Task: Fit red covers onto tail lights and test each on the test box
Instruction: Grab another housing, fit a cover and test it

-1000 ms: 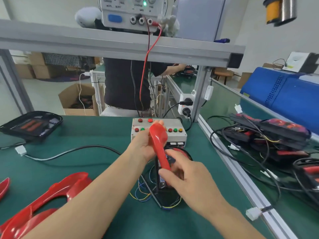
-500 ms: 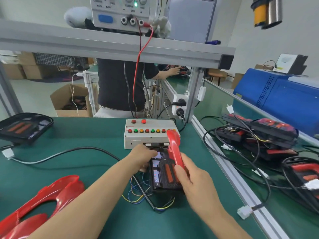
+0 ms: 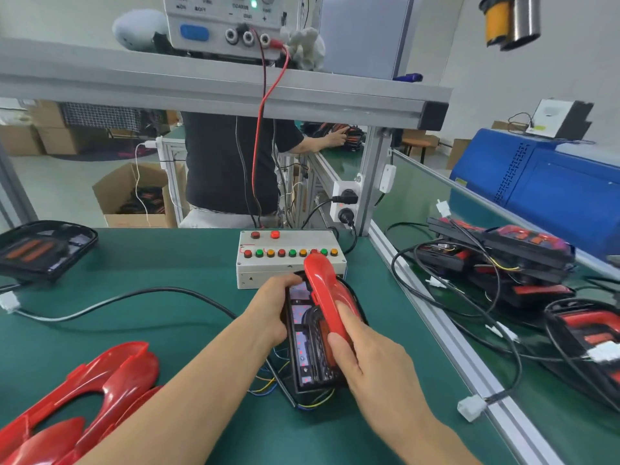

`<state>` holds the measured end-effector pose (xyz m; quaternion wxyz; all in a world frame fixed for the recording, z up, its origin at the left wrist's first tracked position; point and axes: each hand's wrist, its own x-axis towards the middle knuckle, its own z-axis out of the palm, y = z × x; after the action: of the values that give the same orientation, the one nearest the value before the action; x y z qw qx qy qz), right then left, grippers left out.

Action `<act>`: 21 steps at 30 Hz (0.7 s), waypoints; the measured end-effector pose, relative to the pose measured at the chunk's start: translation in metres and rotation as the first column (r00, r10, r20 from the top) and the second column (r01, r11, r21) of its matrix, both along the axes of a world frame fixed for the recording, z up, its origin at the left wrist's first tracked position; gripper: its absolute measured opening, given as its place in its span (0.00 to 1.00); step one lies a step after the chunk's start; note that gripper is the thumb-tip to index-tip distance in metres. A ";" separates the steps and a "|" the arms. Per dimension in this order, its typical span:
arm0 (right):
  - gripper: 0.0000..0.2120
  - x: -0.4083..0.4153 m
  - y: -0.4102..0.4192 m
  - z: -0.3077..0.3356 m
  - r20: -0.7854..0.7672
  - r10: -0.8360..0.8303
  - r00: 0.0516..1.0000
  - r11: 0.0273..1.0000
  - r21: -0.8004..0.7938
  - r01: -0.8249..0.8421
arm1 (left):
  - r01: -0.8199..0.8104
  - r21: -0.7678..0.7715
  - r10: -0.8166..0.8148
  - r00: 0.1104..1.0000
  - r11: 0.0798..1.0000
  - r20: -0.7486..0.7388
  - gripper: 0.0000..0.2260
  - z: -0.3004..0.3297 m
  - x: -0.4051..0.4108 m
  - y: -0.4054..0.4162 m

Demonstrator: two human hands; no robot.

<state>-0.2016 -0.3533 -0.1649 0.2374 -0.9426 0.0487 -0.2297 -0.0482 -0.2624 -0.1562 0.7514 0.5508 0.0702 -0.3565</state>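
Observation:
A black tail light [image 3: 307, 350] lies on the green mat in front of the grey test box [image 3: 288, 260], coloured wires trailing from its near end. My left hand [image 3: 268, 312] grips its left edge, fingers curled over the far corner. My right hand [image 3: 360, 357] holds a red cover [image 3: 327, 292] tilted on edge along the light's right side, thumb pressed on its glossy face. The cover's far tip overlaps the test box's front. The box's row of red, green and orange buttons shows.
Spare red covers [image 3: 100, 387] lie at the near left. A black tail light [image 3: 40, 250] sits at the far left, a black cable [image 3: 134, 297] beside it. More tail lights [image 3: 503, 260] and cables pile up right of the aluminium rail [image 3: 436, 327]. A person stands behind the bench.
The red cover has come down from upright in front of the test box onto the light's right side. My left hand let go of the cover and took the light's left edge.

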 end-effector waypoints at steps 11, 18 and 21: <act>0.20 -0.012 0.016 0.009 0.062 0.002 0.998 0.957 -0.290 0.016 | -0.204 -0.249 0.174 0.975 0.947 -0.137 0.18 0.000 -0.008 0.004; 0.27 -0.004 0.024 -0.004 0.145 -0.038 0.989 0.897 -0.431 0.097 | -0.214 -0.231 0.193 0.975 0.949 -0.110 0.15 -0.003 -0.013 0.006; 0.26 0.001 0.027 0.002 0.151 -0.105 0.983 0.868 -0.468 0.164 | -0.211 -0.238 0.198 0.977 0.948 -0.077 0.15 -0.002 -0.015 0.005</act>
<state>-0.2007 -0.3265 -0.1631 -0.0168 -0.9505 0.0416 -0.3073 -0.0629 -0.2577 -0.1581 0.8445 0.4339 0.1019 -0.2968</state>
